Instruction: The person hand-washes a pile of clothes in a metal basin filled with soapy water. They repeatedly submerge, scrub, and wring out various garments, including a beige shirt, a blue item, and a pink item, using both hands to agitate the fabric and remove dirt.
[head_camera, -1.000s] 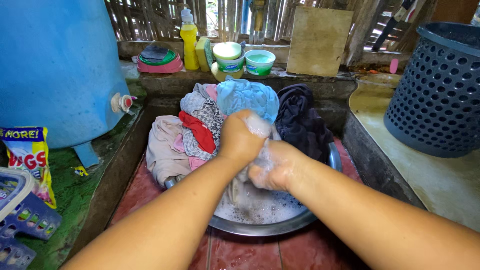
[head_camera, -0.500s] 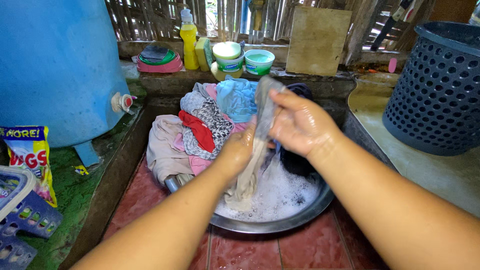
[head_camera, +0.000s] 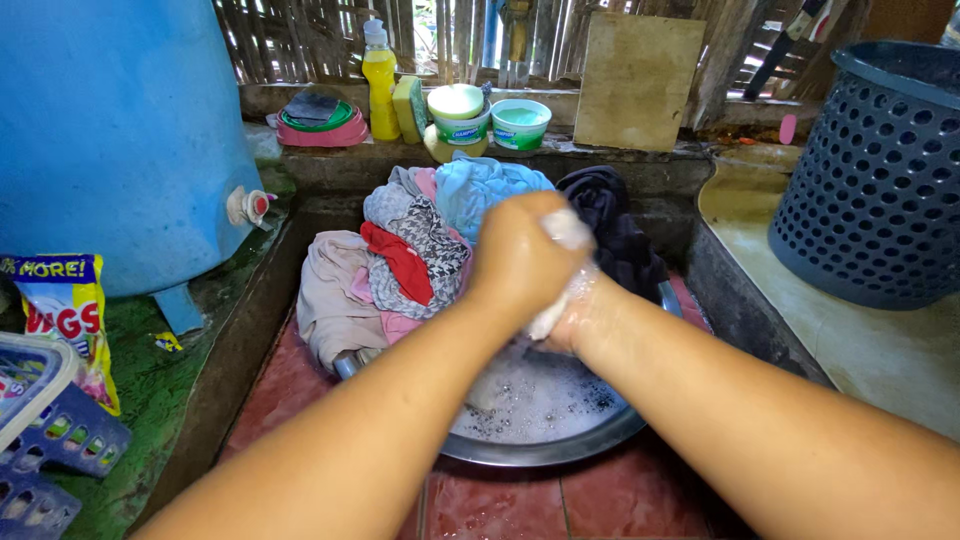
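Both hands back together since half a second ago, left hand (head_camera: 520, 255) and right hand (head_camera: 575, 320) fisted tight on soapy cloth (head_camera: 565, 232) over basin (head_camera: 545, 450); scrub short, stay above suds (head_camera: 530, 395).

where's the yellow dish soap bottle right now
The yellow bottle stands on the back ledge, upper left of centre, between the pink-and-green dish and a yellow-green sponge.
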